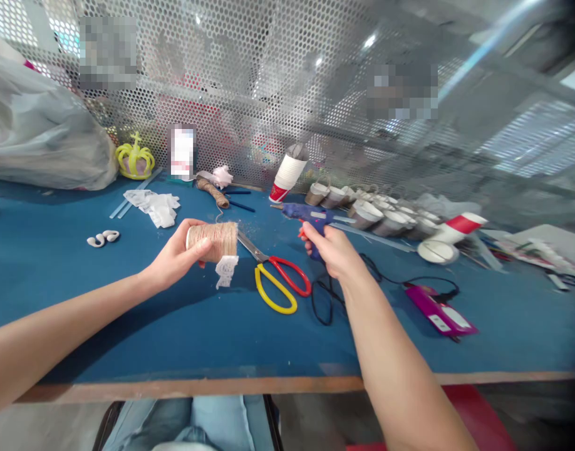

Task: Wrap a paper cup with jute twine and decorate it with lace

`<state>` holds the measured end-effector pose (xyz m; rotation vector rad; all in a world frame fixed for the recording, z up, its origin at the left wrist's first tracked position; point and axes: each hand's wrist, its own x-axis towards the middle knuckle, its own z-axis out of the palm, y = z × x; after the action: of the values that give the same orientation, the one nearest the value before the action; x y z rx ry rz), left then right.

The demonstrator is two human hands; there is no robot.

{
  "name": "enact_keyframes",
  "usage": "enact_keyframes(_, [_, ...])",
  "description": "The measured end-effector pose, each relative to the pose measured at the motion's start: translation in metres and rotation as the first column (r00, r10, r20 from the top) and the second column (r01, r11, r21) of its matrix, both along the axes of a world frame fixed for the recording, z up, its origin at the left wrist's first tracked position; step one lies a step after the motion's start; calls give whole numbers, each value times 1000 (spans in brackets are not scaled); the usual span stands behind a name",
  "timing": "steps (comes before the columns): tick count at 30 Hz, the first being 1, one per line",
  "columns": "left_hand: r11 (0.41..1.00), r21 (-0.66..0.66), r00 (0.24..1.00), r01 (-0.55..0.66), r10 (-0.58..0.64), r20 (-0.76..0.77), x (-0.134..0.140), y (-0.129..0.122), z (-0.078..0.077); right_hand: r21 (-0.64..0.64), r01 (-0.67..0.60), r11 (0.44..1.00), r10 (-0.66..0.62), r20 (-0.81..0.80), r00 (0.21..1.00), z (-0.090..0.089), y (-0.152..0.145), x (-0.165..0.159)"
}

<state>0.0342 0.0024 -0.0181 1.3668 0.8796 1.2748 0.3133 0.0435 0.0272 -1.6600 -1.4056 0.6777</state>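
My left hand (184, 254) is wrapped round a paper cup wound with twine (217, 241), held sideways above the table. From the cup's lower edge hangs a short strip of white lace (226, 272). In my right hand (329, 247) is a blue glue gun (309, 213), its nozzle pointing left and a finger at the red trigger. Scissors (269, 263) with one red and one yellow handle lie between my hands, blade tips partly hidden by the cup. A bundle of twine (213, 192) rests behind the cup.
Stacked paper cups (287, 175) and several twine-wrapped cups (367, 213) stand along the perforated metal screen (250, 81). A purple power strip (440, 310) with black cable lies right. White lace (153, 205), a yellow crown-shaped ornament (135, 158) and a plastic bag (43, 131) are left.
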Motion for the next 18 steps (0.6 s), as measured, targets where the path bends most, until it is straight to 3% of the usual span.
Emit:
enact_keyframes(7, [1000,-13,1000,-7,7,13,0,1,-1,-174,75,982,-23,286,958,-31,37,9])
enact_keyframes(10, [999,-37,998,13,-10,66,1,2,-2,-135,90,987,-25,425,905,-33,40,7])
enact_keyframes(13, [997,-68,993,29,-21,117,2,1,0,-26,54,998,-33,513,858,-22,29,-5])
enact_keyframes(16, [992,-119,985,32,-11,171,3,0,3,52,-155,987,104,533,839,-3,3,-29])
enact_keyframes(17, [991,-130,982,35,-9,191,4,0,4,67,-284,956,207,531,822,2,-7,-38])
enact_keyframes(18, [990,-137,978,41,-11,210,4,-1,6,126,-507,853,372,535,758,7,-17,-47])
